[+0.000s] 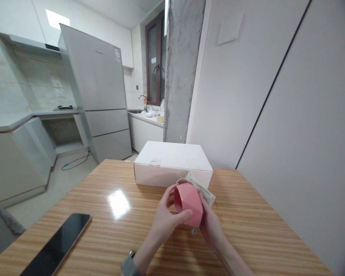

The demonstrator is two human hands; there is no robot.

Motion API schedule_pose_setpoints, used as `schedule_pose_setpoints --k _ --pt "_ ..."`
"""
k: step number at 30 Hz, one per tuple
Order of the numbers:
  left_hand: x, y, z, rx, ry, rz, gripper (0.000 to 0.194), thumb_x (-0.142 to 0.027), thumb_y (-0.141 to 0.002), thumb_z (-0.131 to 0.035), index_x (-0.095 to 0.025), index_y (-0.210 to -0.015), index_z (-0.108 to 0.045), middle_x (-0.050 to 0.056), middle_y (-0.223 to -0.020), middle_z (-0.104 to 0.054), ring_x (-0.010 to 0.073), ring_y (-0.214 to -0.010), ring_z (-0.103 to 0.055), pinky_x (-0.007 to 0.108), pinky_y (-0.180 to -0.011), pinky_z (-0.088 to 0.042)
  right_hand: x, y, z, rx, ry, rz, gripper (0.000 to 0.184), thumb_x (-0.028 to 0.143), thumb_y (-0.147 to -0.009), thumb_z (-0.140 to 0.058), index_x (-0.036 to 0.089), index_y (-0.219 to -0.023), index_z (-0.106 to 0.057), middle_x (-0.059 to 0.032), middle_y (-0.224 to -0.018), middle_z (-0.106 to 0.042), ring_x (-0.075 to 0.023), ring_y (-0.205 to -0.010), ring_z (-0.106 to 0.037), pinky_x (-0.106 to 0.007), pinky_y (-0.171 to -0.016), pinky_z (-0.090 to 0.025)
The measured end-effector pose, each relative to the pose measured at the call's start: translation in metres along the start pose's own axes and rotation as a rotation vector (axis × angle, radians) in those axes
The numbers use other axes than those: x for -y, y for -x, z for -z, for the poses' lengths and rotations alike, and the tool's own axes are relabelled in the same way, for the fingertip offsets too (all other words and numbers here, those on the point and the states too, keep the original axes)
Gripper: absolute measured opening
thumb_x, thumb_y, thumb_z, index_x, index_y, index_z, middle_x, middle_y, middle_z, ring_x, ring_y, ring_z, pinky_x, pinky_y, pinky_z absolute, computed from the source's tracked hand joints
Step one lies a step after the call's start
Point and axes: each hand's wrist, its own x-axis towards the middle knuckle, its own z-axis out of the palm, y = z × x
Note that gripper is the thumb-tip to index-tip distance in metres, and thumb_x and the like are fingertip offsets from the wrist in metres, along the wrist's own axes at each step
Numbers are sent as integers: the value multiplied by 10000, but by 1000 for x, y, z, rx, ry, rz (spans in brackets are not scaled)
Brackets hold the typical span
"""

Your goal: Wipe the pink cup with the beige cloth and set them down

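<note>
A pink faceted cup [192, 205] is tipped on its side above the table, its mouth turned to the left. My left hand [169, 214] grips it by the rim, thumb on the near outer side and fingers over the far edge. Behind the cup, my right hand [209, 220] presses a pale grey-white cloth [204, 190] against its right side and base. Most of the right fingers are hidden by the cup and cloth. A bit of cloth also hangs out under the cup.
A closed white box [169, 155] stands just behind my hands on the wood-grain table [103, 195]. A black phone [57, 245] lies at the left near edge. A smooth wall [247, 84] borders the right; a refrigerator [99, 76] stands beyond.
</note>
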Motion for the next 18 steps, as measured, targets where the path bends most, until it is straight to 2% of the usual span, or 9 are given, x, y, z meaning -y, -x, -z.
schedule_pose_setpoints --k 5,12,18 --pt "-4 2 -3 -2 -52 -2 765 -168 -592 -761 -247 -1292 -460 102 -1275 -562 249 -1065 -575 282 -722 -523 3 2 -2 -12 -40 -34 504 516 -701 -726 195 -1087 -678 -54 -1034 -723 -255 -967 -657 -359 -833 -525" --pt "1 0 -7 -108 -95 -54 833 -150 -512 -801 -251 -1284 -504 106 -1267 -572 291 -1115 -554 334 -794 -533 1 1 -4 -42 -86 -15 402 473 -729 -719 202 -1026 -697 -29 -1023 -730 -202 -978 -662 -272 -847 -526" --pt "-3 1 -4 -120 -73 9 785 -196 -550 -804 -233 -1276 -511 106 -1235 -600 265 -1041 -591 287 -721 -528 -2 3 -4 -52 -105 -24 430 475 -687 -751 214 -1025 -698 -29 -1048 -726 -244 -1054 -639 -336 -886 -523"
